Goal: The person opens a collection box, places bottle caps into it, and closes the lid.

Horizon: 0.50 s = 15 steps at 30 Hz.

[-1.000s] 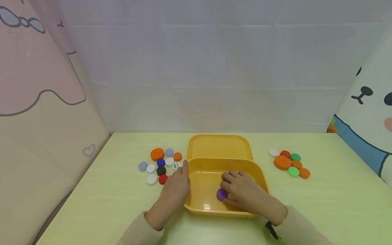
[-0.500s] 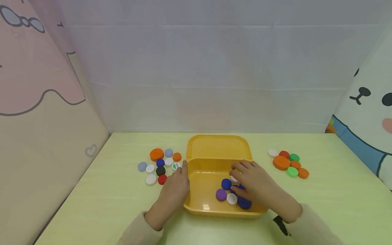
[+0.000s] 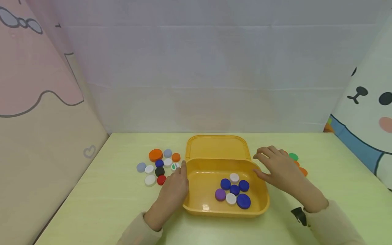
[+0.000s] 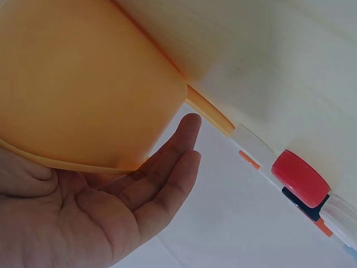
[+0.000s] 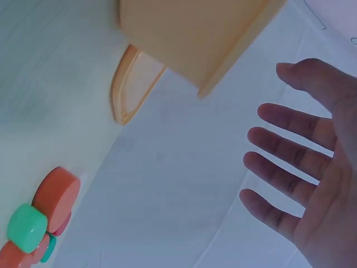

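Observation:
A yellow plastic box (image 3: 202, 211) stands in front of me with several blue and white bottle caps and one purple cap (image 3: 220, 194) inside. My left hand (image 3: 174, 190) holds the box's left rim. In the left wrist view the thumb lies at the rim and the fingers rest along the outer wall. My right hand (image 3: 280, 172) hovers beyond the right rim with its fingers spread and loosely bent. Nothing is in it, as the right wrist view also shows. Beneath and behind it, orange and green caps (image 3: 293, 157) are partly hidden.
Left of the box lie several loose caps, among them a large orange cap (image 3: 156, 155), a black cap (image 3: 159, 171) and a red cap (image 3: 161, 180). A yellow lid (image 3: 218, 146) lies behind the box. Printed cloth walls (image 3: 199, 78) enclose the table's back and sides.
My right hand has let go of the caps in the box and moved right, out past the rim. The caps inside now lie uncovered. My left hand has stayed at the left rim.

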Each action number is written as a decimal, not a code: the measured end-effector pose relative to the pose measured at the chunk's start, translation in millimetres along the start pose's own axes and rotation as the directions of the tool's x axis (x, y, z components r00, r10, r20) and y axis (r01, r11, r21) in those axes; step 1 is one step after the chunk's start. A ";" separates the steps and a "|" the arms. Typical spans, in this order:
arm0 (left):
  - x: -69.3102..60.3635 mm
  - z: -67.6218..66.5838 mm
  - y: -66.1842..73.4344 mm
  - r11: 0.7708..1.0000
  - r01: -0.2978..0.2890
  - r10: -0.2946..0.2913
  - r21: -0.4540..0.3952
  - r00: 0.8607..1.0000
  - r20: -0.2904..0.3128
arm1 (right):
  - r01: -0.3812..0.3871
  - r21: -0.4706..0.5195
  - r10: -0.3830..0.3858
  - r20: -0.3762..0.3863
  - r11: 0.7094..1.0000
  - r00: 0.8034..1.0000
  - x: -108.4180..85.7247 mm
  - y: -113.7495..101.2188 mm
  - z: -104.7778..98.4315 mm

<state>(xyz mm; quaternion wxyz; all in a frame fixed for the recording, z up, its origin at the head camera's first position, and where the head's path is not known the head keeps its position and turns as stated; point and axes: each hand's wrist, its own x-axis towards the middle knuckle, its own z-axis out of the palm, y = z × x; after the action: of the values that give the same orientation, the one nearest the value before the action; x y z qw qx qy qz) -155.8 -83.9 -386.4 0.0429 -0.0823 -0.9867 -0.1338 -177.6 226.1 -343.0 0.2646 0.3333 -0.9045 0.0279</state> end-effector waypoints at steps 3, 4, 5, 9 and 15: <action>-0.2 -0.6 0.0 1.000 -0.003 0.003 0.000 1.000 -0.004 | -0.044 -0.004 0.044 -0.005 0.999 0.999 -6.5 10.6 -1.2; -0.3 -0.8 0.0 1.000 -0.003 0.003 -0.002 1.000 -0.005 | -0.063 -0.007 0.063 0.003 0.998 0.998 -8.8 14.0 -1.5; -0.3 -0.9 0.0 1.000 -0.004 0.004 -0.002 1.000 -0.007 | -0.082 -0.009 0.082 0.012 0.997 0.997 -11.1 17.3 -2.0; -0.2 -0.7 -0.2 1.000 -0.006 0.006 -0.001 1.000 -0.012 | -0.159 -0.008 0.159 0.064 0.987 0.985 -21.8 30.8 -2.0; 0.3 -0.8 -0.1 1.000 -0.006 0.006 -0.001 1.000 -0.012 | -0.237 -0.021 0.238 0.131 0.971 0.962 -39.3 51.4 2.1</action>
<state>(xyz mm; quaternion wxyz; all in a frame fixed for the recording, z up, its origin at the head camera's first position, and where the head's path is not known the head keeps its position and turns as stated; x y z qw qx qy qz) -156.1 -84.2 -385.6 0.0491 -0.0847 -0.9861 -0.1346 -185.2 288.6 -357.9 0.1995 0.2228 -0.9536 0.0349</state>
